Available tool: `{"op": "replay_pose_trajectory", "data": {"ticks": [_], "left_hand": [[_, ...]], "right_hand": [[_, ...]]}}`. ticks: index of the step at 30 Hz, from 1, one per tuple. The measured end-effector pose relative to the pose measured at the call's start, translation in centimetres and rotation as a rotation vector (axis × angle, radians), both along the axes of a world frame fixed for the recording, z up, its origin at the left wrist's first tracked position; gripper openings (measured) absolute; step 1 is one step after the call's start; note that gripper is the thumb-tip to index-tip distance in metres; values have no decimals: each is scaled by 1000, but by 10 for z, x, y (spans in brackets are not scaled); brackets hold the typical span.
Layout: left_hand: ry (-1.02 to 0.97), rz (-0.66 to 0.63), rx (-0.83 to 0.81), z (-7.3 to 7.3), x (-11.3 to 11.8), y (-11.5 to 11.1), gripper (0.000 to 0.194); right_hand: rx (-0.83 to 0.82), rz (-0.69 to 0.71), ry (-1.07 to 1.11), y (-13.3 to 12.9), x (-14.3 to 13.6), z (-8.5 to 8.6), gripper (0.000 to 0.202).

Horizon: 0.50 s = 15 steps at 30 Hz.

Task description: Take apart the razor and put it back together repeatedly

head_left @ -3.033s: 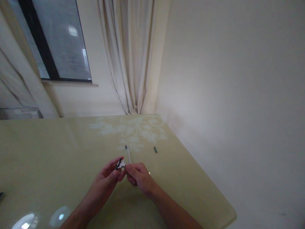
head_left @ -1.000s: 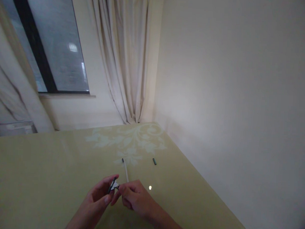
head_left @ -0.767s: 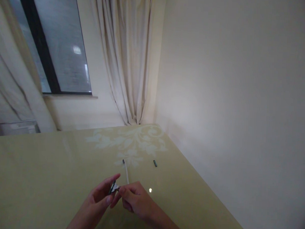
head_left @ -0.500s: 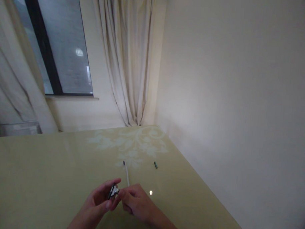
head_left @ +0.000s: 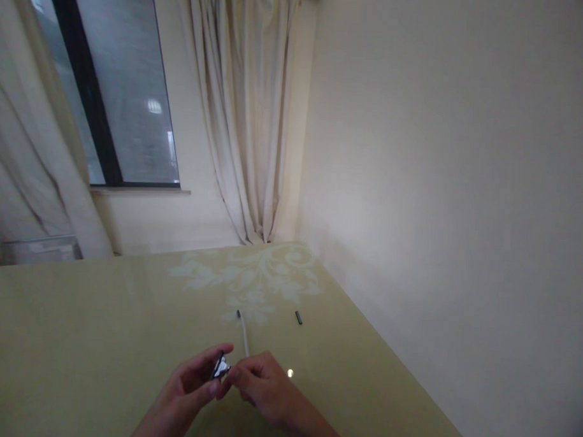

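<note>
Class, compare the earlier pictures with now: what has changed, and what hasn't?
The view tipped up, losing the dark thing at far left; more of the white stick shows beyond the right hand. Unchanged: the left hand holds the small piece, the right pinching at its end; the dark bar lies on the table.

A pale wall runs along the right edge of the surface; beyond the far edge, cream curtains flank a dark-framed window. White leaf pattern decorates the far right corner.
</note>
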<state>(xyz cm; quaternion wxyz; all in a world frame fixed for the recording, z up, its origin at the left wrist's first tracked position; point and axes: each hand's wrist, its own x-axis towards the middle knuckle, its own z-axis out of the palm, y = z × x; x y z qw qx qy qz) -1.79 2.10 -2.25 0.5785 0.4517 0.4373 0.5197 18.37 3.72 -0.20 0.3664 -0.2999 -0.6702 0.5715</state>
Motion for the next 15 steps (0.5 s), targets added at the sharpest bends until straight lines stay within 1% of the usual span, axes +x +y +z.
{"op": "replay_pose_trajectory", "data": {"ticks": [5,11,15], "left_hand": [[-53,-21,-2,-5,2,3,67],[-37,30,-18,-6,2,1,66],[4,-10,25,-5,-1,6,68]], "right_hand": [[-13,-12,-23,0,0,0,62],[21,-26,-3,3,0,-1,54],[-87,-30,71,5,-2,-4,45]]}}
